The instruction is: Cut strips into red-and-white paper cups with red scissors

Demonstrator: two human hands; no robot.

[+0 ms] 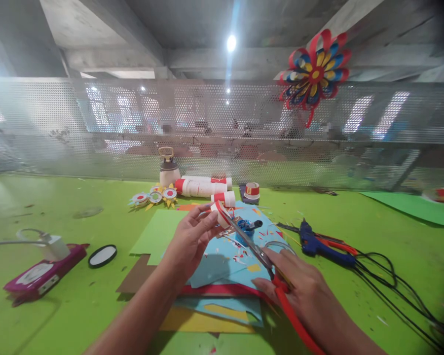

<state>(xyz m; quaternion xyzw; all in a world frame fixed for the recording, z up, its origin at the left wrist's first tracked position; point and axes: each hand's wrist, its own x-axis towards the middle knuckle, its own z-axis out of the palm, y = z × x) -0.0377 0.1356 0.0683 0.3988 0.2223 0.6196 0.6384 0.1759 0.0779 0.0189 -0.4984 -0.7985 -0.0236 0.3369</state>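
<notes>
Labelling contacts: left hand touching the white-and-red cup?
Touching. The head view shows the left hand pinching the white-and-red cup at its left side, thumb against it.

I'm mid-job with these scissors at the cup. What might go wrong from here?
1. The scissors meet the paper cup close to the left hand, so a slip might nick it.
2. The left hand grips the cup in midair, with no table support; it could twist or crumple under the blades.
3. The glue gun lies near the right hand; an outward swing might knock it.
</notes>
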